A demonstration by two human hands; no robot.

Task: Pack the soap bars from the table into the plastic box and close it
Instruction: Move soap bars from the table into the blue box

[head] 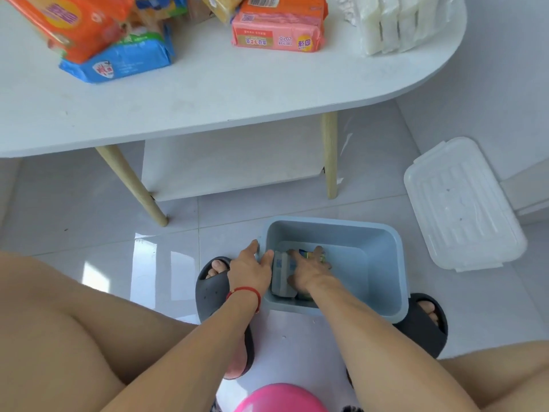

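The blue-grey plastic box (377,263) stands open on the floor between my feet. Inside, a grey-blue soap pack (280,273) stands on edge against the left wall, with a green and yellow soap pack (309,254) beside it. My left hand (249,270) straddles the box's left wall, thumb outside and fingers inside against the grey-blue pack. My right hand (309,270) lies inside the box, fingers spread flat over the green and yellow pack. The translucent white lid (463,203) lies on the floor to the right.
On the white table (208,96) lie an orange soap pack (68,25), a blue one (124,62), a pink one (279,34), a yellow one (222,7) and wrapped white bars (392,22). A wooden table leg (133,185) stands left of the box. A pink round object (279,398) is below.
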